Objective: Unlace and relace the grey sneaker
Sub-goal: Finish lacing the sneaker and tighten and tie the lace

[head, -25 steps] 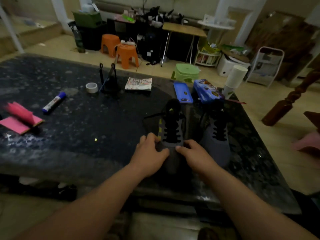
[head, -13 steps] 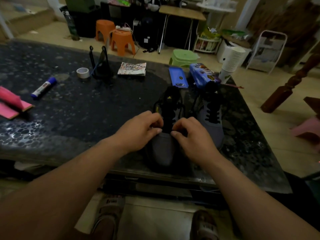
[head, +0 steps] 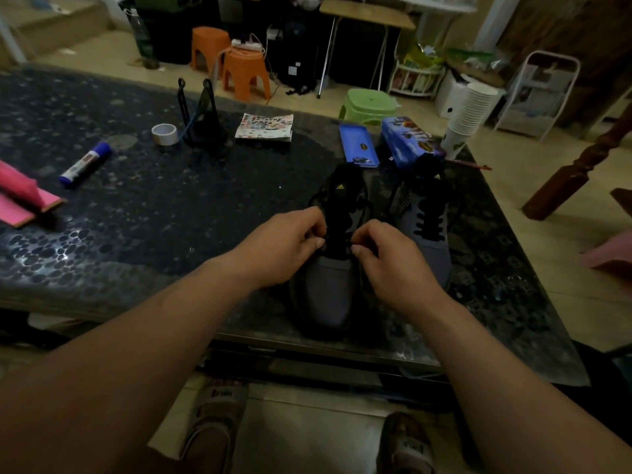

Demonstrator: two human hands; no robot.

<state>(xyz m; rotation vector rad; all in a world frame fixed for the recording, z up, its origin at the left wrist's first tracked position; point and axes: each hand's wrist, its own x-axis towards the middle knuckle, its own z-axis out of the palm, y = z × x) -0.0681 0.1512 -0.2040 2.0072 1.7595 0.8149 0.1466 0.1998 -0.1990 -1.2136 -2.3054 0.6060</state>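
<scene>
Resting at the table's (head: 171, 217) near edge, the grey sneaker (head: 328, 292) is being unlaced: its black lace (head: 338, 232) is pinched by the left hand (head: 290, 246) and the right hand (head: 388, 260). The lace is judged soft and limp, best gripped near the eyelets.

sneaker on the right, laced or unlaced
Laced: the right sneaker shows black laces crossing its front in rows. Whether the ends are tied cannot be told.

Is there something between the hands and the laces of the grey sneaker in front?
Nothing visible. The left hand and right hand pinch the laces of the grey sneaker; the second sneaker stands to its right, not between.
</scene>
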